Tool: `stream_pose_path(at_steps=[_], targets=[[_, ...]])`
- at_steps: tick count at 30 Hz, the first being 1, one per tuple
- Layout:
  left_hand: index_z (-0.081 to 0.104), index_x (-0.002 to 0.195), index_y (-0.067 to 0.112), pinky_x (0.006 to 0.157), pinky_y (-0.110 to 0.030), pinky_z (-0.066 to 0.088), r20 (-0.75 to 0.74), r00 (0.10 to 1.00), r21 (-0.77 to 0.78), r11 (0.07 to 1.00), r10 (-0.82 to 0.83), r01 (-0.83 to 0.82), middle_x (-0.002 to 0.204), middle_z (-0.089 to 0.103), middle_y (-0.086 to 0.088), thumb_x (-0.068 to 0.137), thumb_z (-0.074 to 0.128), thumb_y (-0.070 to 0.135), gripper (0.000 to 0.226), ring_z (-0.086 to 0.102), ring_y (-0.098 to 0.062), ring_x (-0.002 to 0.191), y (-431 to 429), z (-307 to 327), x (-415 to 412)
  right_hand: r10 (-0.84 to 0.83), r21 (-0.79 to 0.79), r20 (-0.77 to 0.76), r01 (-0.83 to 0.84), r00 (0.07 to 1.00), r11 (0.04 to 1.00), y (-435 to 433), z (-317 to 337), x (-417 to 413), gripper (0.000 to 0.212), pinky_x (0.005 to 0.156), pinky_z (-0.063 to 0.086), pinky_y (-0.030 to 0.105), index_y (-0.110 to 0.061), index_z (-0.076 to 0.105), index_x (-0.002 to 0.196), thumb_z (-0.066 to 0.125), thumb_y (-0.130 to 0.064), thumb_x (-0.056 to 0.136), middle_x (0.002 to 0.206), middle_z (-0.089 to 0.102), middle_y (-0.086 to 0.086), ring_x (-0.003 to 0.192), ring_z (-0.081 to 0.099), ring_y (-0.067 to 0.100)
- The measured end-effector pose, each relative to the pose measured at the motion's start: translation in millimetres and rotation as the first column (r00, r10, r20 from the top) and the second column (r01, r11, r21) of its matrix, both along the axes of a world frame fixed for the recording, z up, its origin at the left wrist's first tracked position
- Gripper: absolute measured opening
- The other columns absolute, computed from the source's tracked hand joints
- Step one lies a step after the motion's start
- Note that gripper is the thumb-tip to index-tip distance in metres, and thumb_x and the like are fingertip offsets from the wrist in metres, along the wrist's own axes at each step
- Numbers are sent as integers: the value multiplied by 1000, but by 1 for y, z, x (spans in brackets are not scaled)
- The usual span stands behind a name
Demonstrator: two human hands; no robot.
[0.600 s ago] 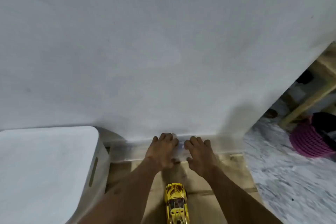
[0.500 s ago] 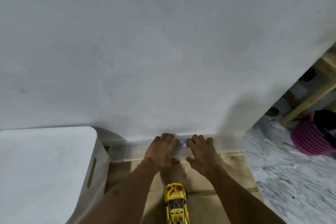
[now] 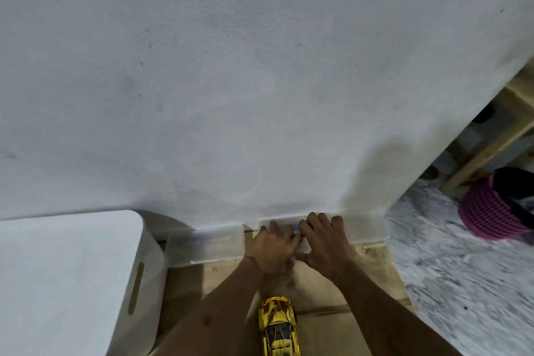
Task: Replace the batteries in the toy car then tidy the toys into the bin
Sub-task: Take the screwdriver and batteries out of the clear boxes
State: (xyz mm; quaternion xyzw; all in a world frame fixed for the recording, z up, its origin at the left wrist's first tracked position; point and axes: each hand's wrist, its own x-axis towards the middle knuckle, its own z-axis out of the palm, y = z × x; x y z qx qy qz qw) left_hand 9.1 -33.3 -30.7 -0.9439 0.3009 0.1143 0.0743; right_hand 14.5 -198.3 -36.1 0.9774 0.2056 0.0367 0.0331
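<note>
Both your hands, left (image 3: 273,246) and right (image 3: 325,243), grip the clear box (image 3: 358,225) lower center; yellow car (image 3: 278,326) untouched, batteries, tidying left.

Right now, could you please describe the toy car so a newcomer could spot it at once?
Start at the big white wall and drop to the wooden surface below it. The toy car lies between the person's forearms, the only shiny yellow thing there, marked with dark streaks.
</note>
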Motion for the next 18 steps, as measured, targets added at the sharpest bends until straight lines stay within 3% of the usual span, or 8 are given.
stream_pose_path(at_steps=[5, 8, 10, 12, 15, 18], targets=[[22, 152, 5, 105, -64, 32, -49, 999, 85, 996, -12, 17, 155, 27, -27, 102, 41, 40, 64, 21, -62, 138, -1, 4, -2, -6, -55, -5, 6, 1000, 998, -2, -1, 1, 70, 71, 40, 45, -17, 59, 97, 76, -70, 54, 90, 56, 5, 82, 54, 28], [28, 150, 0, 102, -65, 37, -40, 997, 149, 986, -72, 77, 151, 34, -31, 102, 42, 39, 64, 28, -65, 133, 0, 10, -2, -14, -67, -4, 14, 1000, 998, -4, -2, 0, 72, 71, 38, 45, -17, 60, 95, 76, -71, 52, 90, 56, 5, 81, 53, 27], [55, 134, -1, 84, -59, 53, -98, 990, 244, 962, -100, 121, 129, 60, -31, 91, 59, 46, 64, 55, -61, 112, 3, 16, -2, -13, -70, 1, 13, 1000, 997, -5, -3, 0, 72, 72, 36, 45, -17, 60, 94, 76, -72, 50, 89, 55, 4, 81, 54, 27], [77, 101, 8, 62, -46, 60, 20, 980, 282, 941, -198, 185, 90, 75, -19, 67, 77, 52, 55, 73, -42, 73, 4, 12, -1, -1, -62, 23, 2, 1000, 998, -6, -4, 0, 72, 72, 35, 44, -17, 59, 93, 75, -72, 49, 89, 55, 4, 81, 54, 27], [78, 71, 12, 50, -37, 58, 169, 939, 310, 920, -300, 239, 62, 73, -8, 53, 87, 47, 40, 70, -28, 51, -4, 15, 2, 31, -37, 86, -28, 996, 999, -8, -4, 0, 65, 70, 37, 43, -17, 58, 90, 70, -68, 52, 86, 56, 4, 78, 53, 26], [79, 63, 15, 46, -40, 56, 231, 926, 318, 923, -298, 217, 54, 70, -6, 42, 94, 37, 33, 66, -26, 43, -14, 22, -4, 41, -18, 139, -39, 989, 999, -8, -5, 0, 49, 67, 42, 43, -16, 62, 86, 73, -50, 53, 84, 58, 5, 75, 53, 26]])
